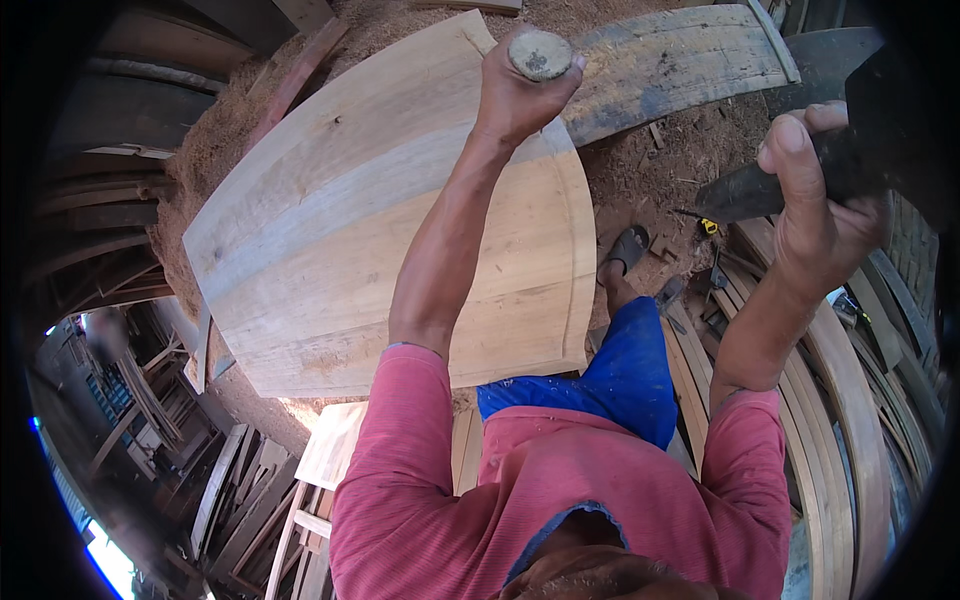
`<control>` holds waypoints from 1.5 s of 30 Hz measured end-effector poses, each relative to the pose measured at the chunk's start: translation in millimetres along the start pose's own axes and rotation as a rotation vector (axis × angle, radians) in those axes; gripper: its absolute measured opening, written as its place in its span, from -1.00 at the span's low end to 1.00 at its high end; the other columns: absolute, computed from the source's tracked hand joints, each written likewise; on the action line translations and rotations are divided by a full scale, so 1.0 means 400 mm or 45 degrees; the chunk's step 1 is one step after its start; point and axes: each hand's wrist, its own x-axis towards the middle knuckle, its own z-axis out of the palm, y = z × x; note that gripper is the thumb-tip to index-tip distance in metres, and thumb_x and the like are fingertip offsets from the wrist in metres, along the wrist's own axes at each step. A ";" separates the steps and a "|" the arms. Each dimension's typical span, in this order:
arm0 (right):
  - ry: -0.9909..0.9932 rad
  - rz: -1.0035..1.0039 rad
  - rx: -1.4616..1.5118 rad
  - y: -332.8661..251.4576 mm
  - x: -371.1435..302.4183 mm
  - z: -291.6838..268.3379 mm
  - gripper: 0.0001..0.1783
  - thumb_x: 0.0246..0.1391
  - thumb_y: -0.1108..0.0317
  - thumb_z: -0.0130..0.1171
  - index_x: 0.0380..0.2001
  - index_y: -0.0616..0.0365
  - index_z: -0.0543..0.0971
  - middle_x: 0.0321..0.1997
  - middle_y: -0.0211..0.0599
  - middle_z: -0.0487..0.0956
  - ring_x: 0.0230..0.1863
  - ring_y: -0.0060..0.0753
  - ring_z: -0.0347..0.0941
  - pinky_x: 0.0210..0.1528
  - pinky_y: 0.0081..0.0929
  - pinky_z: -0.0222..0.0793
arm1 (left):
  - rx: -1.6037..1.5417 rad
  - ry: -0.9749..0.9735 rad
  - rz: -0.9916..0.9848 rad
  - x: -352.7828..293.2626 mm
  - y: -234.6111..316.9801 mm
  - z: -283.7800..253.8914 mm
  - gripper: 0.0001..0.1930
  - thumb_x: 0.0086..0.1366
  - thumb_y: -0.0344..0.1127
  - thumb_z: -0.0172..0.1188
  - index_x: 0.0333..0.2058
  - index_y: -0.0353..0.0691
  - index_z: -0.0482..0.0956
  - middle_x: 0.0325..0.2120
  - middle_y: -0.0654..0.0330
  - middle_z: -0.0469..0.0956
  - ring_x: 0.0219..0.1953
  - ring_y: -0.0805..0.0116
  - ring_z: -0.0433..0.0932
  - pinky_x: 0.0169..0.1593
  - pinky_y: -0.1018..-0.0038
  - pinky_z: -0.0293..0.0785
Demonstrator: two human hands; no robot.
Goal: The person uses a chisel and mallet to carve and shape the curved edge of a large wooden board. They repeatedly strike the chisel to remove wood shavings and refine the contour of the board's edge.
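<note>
My left hand (510,100) is wrapped around the upright handle of a chisel (540,54). I see that handle from its round, worn top end; the blade is hidden below. It stands over the far right part of a large pale wooden panel (350,260), made of joined boards with curved edges. A narrow line or groove runs along the panel's right edge. Raised at the right, my right hand (825,200) grips the handle of a dark mallet (890,110). Its bulky head is dark against the picture's rim, and the mallet is apart from the chisel.
A weathered curved board (680,70) lies beyond the panel. Sawdust and shavings cover the ground, where a yellow tape measure (709,227) lies near my sandalled foot (628,250). Long curved timbers (820,400) lie at right; stacked lumber (250,500) stands at lower left.
</note>
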 end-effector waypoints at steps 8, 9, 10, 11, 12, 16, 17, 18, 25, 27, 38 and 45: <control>-0.087 -0.124 -0.414 0.045 -0.016 0.041 -0.84 0.09 0.57 0.39 -0.25 0.25 0.63 -0.39 -0.28 0.71 -0.40 -0.53 0.59 -0.29 -0.51 0.52 | 0.146 -0.117 0.070 -0.048 -0.009 -0.025 -0.70 0.09 -0.33 0.53 -0.32 -0.20 0.54 -0.46 0.27 0.61 -0.36 0.55 0.56 -0.20 0.50 0.55; -0.235 -0.238 -0.569 0.074 -0.019 0.054 -0.84 0.08 0.52 0.40 -0.26 0.26 0.64 -0.39 -0.25 0.72 -0.37 -0.44 0.63 -0.27 -0.44 0.54 | 0.113 -0.102 0.127 -0.055 -0.015 -0.025 -0.69 0.07 -0.34 0.53 -0.30 -0.20 0.55 -0.44 0.26 0.62 -0.34 0.55 0.58 -0.18 0.50 0.56; -0.371 -0.354 -0.741 0.107 -0.019 0.062 -0.83 0.07 0.48 0.41 -0.27 0.26 0.65 -0.39 -0.22 0.73 -0.35 -0.35 0.67 -0.24 -0.38 0.56 | 0.067 -0.100 0.194 -0.054 -0.021 -0.013 -0.68 0.06 -0.34 0.53 -0.27 -0.20 0.56 -0.43 0.25 0.63 -0.32 0.54 0.59 -0.16 0.50 0.56; -0.610 -0.277 -0.978 0.163 -0.039 0.071 -0.81 0.06 0.43 0.41 -0.26 0.27 0.65 -0.40 -0.14 0.72 -0.31 -0.21 0.68 -0.20 -0.31 0.56 | 0.032 -0.093 0.257 -0.054 -0.023 -0.008 -0.66 0.05 -0.35 0.53 -0.25 -0.21 0.57 -0.41 0.24 0.64 -0.31 0.53 0.60 -0.14 0.49 0.56; -0.854 -0.195 -1.210 0.183 -0.039 0.092 -0.78 0.05 0.39 0.41 -0.26 0.27 0.66 -0.40 -0.07 0.70 -0.27 -0.07 0.69 -0.16 -0.24 0.56 | 0.062 -0.119 0.156 -0.064 -0.013 -0.011 -0.61 0.01 -0.37 0.53 -0.19 -0.22 0.58 -0.35 0.22 0.66 -0.25 0.50 0.64 -0.09 0.48 0.57; -0.612 0.106 -0.583 0.153 -0.044 0.103 -0.78 0.08 0.36 0.39 -0.25 0.23 0.65 -0.38 -0.07 0.68 -0.33 -0.09 0.66 -0.22 -0.25 0.52 | -0.040 0.294 0.190 -0.080 -0.029 -0.009 -0.68 0.06 -0.46 0.50 -0.25 -0.24 0.55 -0.38 0.29 0.65 -0.30 0.58 0.58 -0.15 0.52 0.55; -0.602 0.277 -0.545 0.140 -0.069 0.103 -0.77 0.09 0.35 0.38 -0.23 0.24 0.65 -0.37 -0.10 0.69 -0.33 -0.15 0.66 -0.21 -0.27 0.52 | -0.079 0.380 0.122 -0.080 -0.042 -0.030 -0.70 0.07 -0.46 0.50 -0.27 -0.23 0.55 -0.39 0.29 0.64 -0.31 0.58 0.58 -0.17 0.53 0.55; -0.588 0.451 -0.512 0.129 -0.100 0.098 -0.76 0.10 0.34 0.37 -0.21 0.26 0.65 -0.35 -0.13 0.69 -0.32 -0.20 0.65 -0.20 -0.29 0.52 | -0.122 0.463 0.052 -0.075 -0.044 -0.062 -0.72 0.08 -0.47 0.50 -0.30 -0.23 0.54 -0.40 0.29 0.64 -0.32 0.59 0.57 -0.18 0.53 0.55; -0.330 1.044 -0.240 0.358 -0.385 0.077 -0.74 0.03 0.29 0.41 -0.32 0.27 0.66 -0.47 -0.29 0.63 -0.39 -0.47 0.54 -0.26 -0.38 0.48 | 0.477 0.095 -0.291 -0.077 -0.028 -0.287 -0.70 0.19 -0.44 0.47 -0.13 -0.25 0.60 -0.41 0.28 0.67 -0.25 0.56 0.62 -0.12 0.56 0.56; -0.308 1.019 -0.376 0.435 -0.474 0.080 -0.72 0.00 0.28 0.42 -0.33 0.28 0.65 -0.47 -0.30 0.62 -0.40 -0.47 0.51 -0.28 -0.38 0.46 | 0.864 -0.155 -0.448 -0.090 -0.031 -0.304 -0.45 0.12 -0.31 0.47 0.11 -0.18 0.57 -0.29 0.08 0.72 -0.17 0.23 0.71 -0.03 0.37 0.61; -0.436 1.311 -0.526 0.454 -0.568 0.095 -0.53 -0.07 0.28 0.40 -0.11 0.36 0.62 -0.30 -0.20 0.67 -0.25 -0.36 0.57 -0.11 -0.33 0.48 | 1.162 -0.706 -0.759 -0.214 -0.139 -0.244 -0.14 0.11 -0.27 0.30 0.43 -0.01 0.23 -0.17 -0.19 0.68 -0.10 -0.20 0.66 0.01 0.04 0.59; -0.435 1.285 -0.463 0.443 -0.644 0.060 -0.56 -0.06 0.30 0.39 -0.12 0.34 0.62 -0.28 -0.21 0.68 -0.23 -0.37 0.59 -0.10 -0.35 0.49 | 0.984 -0.546 -0.598 -0.145 -0.070 -0.265 -0.51 0.11 -0.22 0.38 0.05 -0.15 0.59 -0.22 -0.12 0.70 -0.10 -0.15 0.67 0.00 0.14 0.59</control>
